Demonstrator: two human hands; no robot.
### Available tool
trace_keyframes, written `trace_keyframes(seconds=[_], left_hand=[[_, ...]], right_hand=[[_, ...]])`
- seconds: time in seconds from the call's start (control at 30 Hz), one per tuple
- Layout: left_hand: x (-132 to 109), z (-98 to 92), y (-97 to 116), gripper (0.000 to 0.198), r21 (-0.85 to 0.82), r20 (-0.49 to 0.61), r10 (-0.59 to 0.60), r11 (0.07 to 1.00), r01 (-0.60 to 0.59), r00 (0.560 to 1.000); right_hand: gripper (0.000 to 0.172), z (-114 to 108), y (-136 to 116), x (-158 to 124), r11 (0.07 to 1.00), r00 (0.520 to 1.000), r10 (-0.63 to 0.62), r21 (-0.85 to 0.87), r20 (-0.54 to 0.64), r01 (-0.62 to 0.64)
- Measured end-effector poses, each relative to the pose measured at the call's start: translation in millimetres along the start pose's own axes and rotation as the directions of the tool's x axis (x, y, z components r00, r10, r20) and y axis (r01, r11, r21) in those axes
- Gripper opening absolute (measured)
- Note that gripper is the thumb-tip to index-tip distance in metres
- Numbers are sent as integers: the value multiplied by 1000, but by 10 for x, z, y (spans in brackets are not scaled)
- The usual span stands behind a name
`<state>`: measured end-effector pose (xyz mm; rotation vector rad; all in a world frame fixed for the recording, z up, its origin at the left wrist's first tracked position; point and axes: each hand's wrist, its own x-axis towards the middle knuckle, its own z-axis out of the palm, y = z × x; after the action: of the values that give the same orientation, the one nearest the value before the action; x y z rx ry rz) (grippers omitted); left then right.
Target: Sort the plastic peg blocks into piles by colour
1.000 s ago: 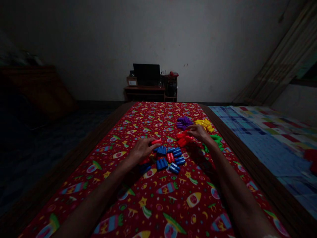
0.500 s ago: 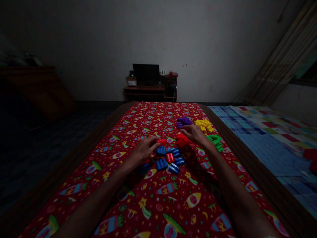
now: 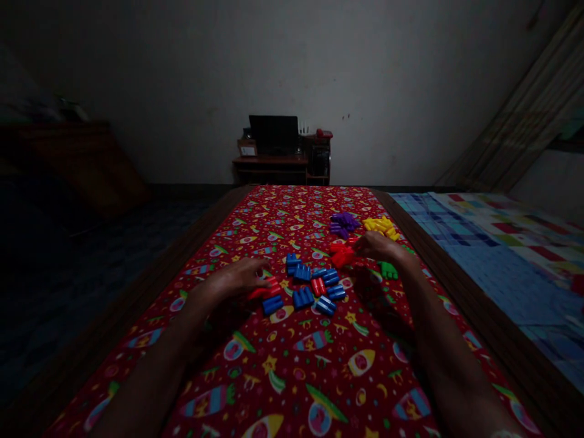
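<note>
My left hand (image 3: 241, 277) hovers at the left of the loose toy blocks, thumb and fingers apart. Just by its fingertips lie red blocks (image 3: 274, 286), partly hidden under the thumb, with a blue block (image 3: 272, 305) in front of them. My right hand (image 3: 379, 244) is at the right edge of the red block pile (image 3: 341, 255), its fingers closed on a red block (image 3: 351, 241) there; the dim light blurs the grip. Between the hands, several ridged blue blocks (image 3: 302, 272) are scattered around another red block (image 3: 318, 286).
Behind the red pile are a purple block pile (image 3: 344, 223) and a yellow block pile (image 3: 381, 227). Green blocks (image 3: 389, 270) lie partly behind my right forearm. A red patterned cloth (image 3: 292, 347) covers the table. A desk with a monitor (image 3: 274, 135) stands against the wall.
My left hand has moved left and nearer, away from the blue blocks; the red block at its fingertips is gone from there. My right hand has shifted right and lower beside the red pile.
</note>
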<state>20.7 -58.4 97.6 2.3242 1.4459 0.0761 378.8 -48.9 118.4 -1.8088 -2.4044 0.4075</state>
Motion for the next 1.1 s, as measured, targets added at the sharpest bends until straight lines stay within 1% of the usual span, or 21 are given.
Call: trace_keyframes(seconds=[0.1, 0.17, 0.23, 0.27, 0.3, 0.37, 0.43, 0.5, 0.53, 0.6, 0.67, 0.73, 0.83, 0.9, 0.97, 1.0, 1.07, 1.1], left_hand=[[48, 92, -28, 34, 10, 84, -12, 1000, 11, 996], [113, 135, -23, 28, -2, 106, 8, 1000, -7, 994], [172, 145, -16, 26, -43, 84, 25, 999, -21, 996], [196, 142, -9, 27, -69, 47, 24, 997, -21, 999], [216, 139, 3, 28, -97, -17, 16, 995, -17, 1000], [245, 146, 49, 34, -163, -163, -6, 986, -21, 987], [264, 184, 131, 44, -222, -267, 8, 973, -70, 964], [276, 247, 232, 50, -239, -306, 51, 963, -128, 951], [279, 281, 281, 51, -233, -304, 73, 961, -149, 950], [283, 338, 360, 51, -230, -295, 101, 958, -173, 950], [288, 370, 404, 53, -257, -287, 110, 948, -187, 952], [296, 377, 421, 54, -285, -292, 109, 938, -195, 950], [305, 373, 424, 47, -308, -284, 103, 932, -192, 953], [305, 381, 427, 45, -336, -278, 105, 920, -199, 955], [303, 399, 430, 44, -358, -288, 115, 908, -218, 951], [301, 411, 429, 43, -359, -298, 121, 905, -228, 947], [297, 435, 417, 39, -364, -312, 132, 898, -246, 941], [296, 445, 405, 38, -374, -309, 136, 892, -252, 941]], right_hand=[[20, 11, 61, -6, 994, 995, 81, -73, 62, -76], [22, 51, 38, -5, 984, 990, 136, -120, 45, -130], [22, 86, -17, -3, 970, 985, 170, -174, -18, -170], [21, 99, -61, -2, 964, 984, 168, -199, -65, -178], [21, 113, -122, -2, 961, 982, 151, -216, -116, -174], [22, 155, -304, -6, 974, 978, 62, -200, -200, -102], [26, 240, -554, -13, 992, 966, -94, -103, -240, 71], [24, 365, -813, -19, 957, 933, -271, 33, -236, 287], [22, 431, -919, -18, 930, 915, -333, 78, -228, 358], [18, 529, -1041, -5, 899, 897, -390, 124, -206, 419], [16, 548, -1022, 19, 895, 901, -395, 148, -179, 421], [17, 490, -892, 52, 889, 908, -381, 199, -176, 412], [22, 364, -656, 101, 885, 928, -318, 289, -195, 364], [22, 334, -585, 123, 858, 938, -298, 382, -176, 344], [24, 369, -618, 131, 808, 932, -341, 468, -123, 358], [25, 401, -662, 130, 795, 924, -371, 481, -98, 370], [23, 454, -755, 125, 810, 909, -413, 434, -58, 396], [21, 460, -782, 121, 826, 908, -415, 395, -55, 402]])
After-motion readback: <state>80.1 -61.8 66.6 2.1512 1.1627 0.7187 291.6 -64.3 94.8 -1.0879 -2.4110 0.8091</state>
